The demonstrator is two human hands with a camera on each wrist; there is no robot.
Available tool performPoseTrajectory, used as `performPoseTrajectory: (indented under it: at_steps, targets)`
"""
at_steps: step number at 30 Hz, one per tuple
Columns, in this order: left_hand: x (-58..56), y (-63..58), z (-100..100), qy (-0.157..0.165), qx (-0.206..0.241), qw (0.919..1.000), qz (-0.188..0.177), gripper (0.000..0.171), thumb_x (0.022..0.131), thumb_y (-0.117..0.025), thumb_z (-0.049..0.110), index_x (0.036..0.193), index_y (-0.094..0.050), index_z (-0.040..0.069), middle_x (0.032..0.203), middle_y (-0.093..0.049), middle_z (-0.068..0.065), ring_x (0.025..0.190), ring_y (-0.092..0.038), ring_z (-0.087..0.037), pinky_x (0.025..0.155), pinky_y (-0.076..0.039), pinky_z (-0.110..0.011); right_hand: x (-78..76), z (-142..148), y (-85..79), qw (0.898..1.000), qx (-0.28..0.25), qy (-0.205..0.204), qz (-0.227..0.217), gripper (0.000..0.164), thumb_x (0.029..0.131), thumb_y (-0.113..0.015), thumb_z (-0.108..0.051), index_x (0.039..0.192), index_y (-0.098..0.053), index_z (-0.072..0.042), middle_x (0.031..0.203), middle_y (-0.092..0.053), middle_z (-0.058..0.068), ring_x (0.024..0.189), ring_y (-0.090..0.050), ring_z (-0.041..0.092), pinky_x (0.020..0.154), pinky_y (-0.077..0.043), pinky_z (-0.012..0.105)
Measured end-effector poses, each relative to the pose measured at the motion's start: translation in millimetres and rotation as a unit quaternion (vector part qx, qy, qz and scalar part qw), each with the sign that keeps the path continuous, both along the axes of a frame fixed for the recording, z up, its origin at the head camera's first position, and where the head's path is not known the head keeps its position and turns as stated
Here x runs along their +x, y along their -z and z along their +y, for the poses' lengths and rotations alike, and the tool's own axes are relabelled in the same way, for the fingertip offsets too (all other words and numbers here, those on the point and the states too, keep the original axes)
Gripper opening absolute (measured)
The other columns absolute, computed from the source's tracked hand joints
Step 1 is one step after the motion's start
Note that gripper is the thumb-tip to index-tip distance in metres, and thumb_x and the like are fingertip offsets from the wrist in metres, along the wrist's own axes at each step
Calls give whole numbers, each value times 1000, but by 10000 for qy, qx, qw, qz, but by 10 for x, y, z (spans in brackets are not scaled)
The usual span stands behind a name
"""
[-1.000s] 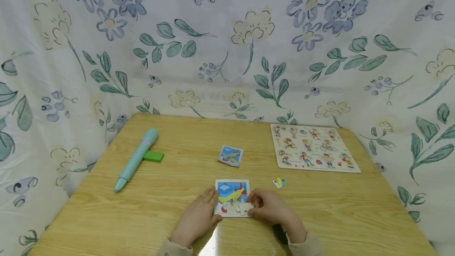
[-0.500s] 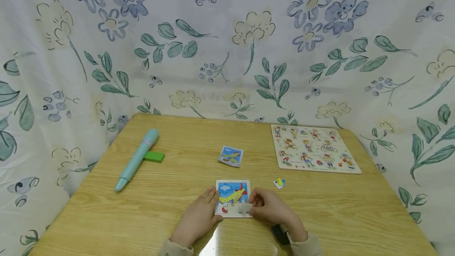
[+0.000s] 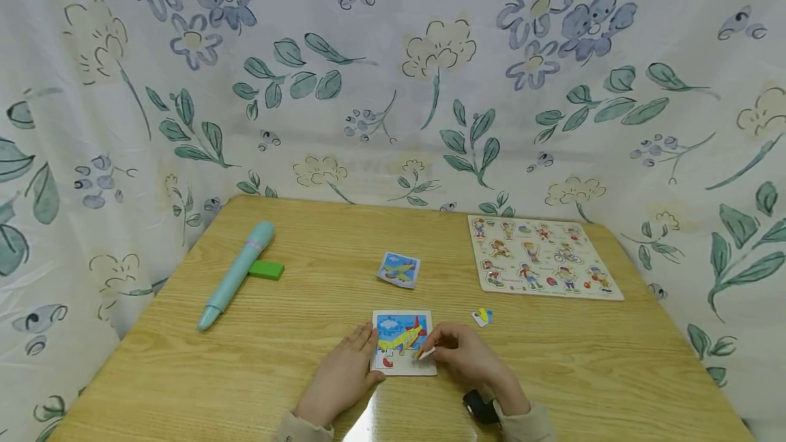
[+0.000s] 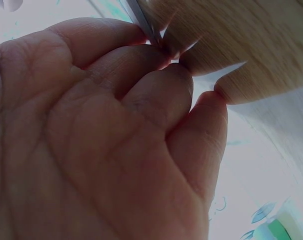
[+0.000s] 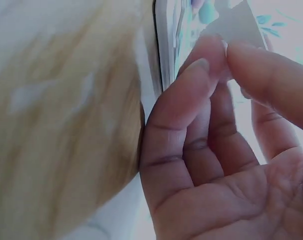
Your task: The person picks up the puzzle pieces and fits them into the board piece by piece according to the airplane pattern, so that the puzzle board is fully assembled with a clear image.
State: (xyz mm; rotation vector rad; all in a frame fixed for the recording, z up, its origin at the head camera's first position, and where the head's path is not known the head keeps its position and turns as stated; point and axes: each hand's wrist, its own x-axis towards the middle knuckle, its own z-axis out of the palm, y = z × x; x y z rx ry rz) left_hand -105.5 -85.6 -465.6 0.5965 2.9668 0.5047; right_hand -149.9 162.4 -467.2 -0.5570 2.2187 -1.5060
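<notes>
A small airplane jigsaw board (image 3: 400, 326) lies on the table, its upper part showing a yellow plane on blue. Its lower part is mostly bare, with one red-and-white bit at the left. Along the board's left edge rests my left hand (image 3: 345, 372), fingers extended; in the left wrist view the fingertips (image 4: 204, 107) meet the table. My right hand (image 3: 471, 357) pinches a puzzle piece (image 3: 425, 354) between thumb and fingers, tilted up over the lower right of the board. The right wrist view shows the piece's plain pale side (image 5: 236, 25).
Another puzzle piece (image 3: 482, 317) lies right of the board. Behind it sits a small airplane picture card (image 3: 398, 270). A larger figure puzzle board (image 3: 543, 258) is at the back right. A teal pen-shaped object (image 3: 236, 275) and a green block (image 3: 267, 271) lie at left.
The puzzle piece, earlier flat with its blank side up, is now tipped on edge with some colour showing. My right fingers have shifted slightly left; the left hand stays put.
</notes>
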Motion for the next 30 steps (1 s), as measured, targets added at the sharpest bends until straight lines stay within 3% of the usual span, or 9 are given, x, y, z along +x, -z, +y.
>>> performPoseTrajectory:
  at_steps: [4,8,13,17,24,26,30]
  targets:
    - [3,-4,0,-4,-20,10000,5,71,85,-70,36,138,-48,-6,148,-43,-22,137,-43,-36,111,-41,-51,17,-27,-20,9996,205,-165,118,14,94,-59,-5,103,-70,-1,108,-69,17,80,-56,4,67,-47,16]
    - [6,-8,1,11,-34,10000,40,71,85,-70,36,138,-48,-6,148,-45,-22,137,-44,-36,111,-41,-51,38,-67,-38,9992,263,-285,-104,22,98,-54,-12,111,-70,-3,109,-70,17,70,-53,4,59,-45,15]
    - [11,-29,3,15,-23,10000,35,71,85,-70,35,138,-48,-7,148,-44,-22,136,-44,-36,111,-41,-51,32,-145,-53,9991,223,-206,-310,23,100,-52,-11,108,-70,-1,95,-69,14,62,-50,6,54,-43,15]
    - [12,-45,6,41,14,10000,59,70,85,-70,35,137,-48,-7,147,-45,-23,136,-45,-37,110,-42,-51,10,-192,-60,9987,323,-336,-196,21,99,-54,-11,107,-71,-3,93,-71,15,67,-56,6,56,-46,16]
    - [10,-40,6,79,-58,9999,95,71,86,-70,36,138,-47,-7,147,-45,-22,136,-45,-36,111,-41,-50,-9,-276,-83,9973,377,-536,-324,19,97,-55,-8,105,-72,-2,105,-72,14,79,-65,7,65,-51,16]
    - [9,-34,6,90,-82,9999,85,71,86,-69,36,139,-47,-6,147,-45,-22,136,-45,-36,112,-41,-50,-9,-298,-78,9968,405,-598,-344,19,97,-56,-7,104,-72,-1,100,-73,14,75,-64,7,63,-50,15]
    - [2,-26,7,81,-101,9998,124,71,86,-69,36,139,-47,-6,147,-45,-22,136,-46,-36,112,-41,-50,-6,-335,-83,9956,656,-643,-175,18,97,-57,-8,102,-73,-4,71,-67,9,56,-54,7,49,-43,14]
